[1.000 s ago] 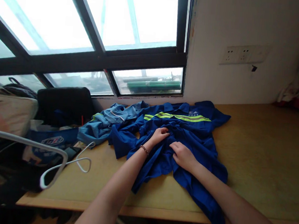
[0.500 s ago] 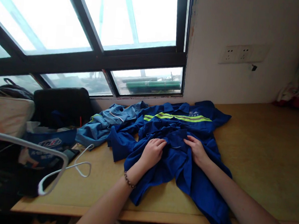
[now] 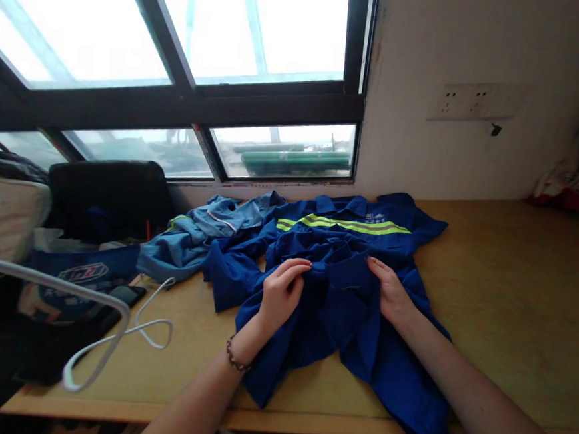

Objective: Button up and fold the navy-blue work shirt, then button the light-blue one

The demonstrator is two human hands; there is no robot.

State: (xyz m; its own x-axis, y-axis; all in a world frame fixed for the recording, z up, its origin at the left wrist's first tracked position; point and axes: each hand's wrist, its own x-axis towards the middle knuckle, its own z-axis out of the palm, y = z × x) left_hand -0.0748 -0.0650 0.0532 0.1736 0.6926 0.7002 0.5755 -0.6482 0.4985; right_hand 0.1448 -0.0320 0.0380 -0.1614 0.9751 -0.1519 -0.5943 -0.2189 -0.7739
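Observation:
Dark blue work trousers (image 3: 346, 315) lie in front of me with both legs spread towards the table's near edge; the right leg hangs over it. My left hand (image 3: 282, 290) pinches the waistband on the left between thumb and fingers. At the other end of the waistband, my right hand (image 3: 388, 288) grips the cloth with its thumb on top. The waist is lifted a little off the pile. Behind the trousers lies a dark blue work jacket (image 3: 300, 212) with a yellow-green and grey reflective stripe, its collar towards the window.
A crumpled light blue garment (image 3: 182, 242) lies left of the jacket on the wooden table (image 3: 512, 315). A white cable or rod (image 3: 113, 297) loops over the left side. Farther left are a blue bag (image 3: 79, 274) and a black chair back (image 3: 108, 196). Wall sockets (image 3: 479, 101) are at right.
Both hands have gripped and raised the trousers' waistband, so it stands up more and is pulled wider. My left hand has shifted slightly left. The view has turned a little.

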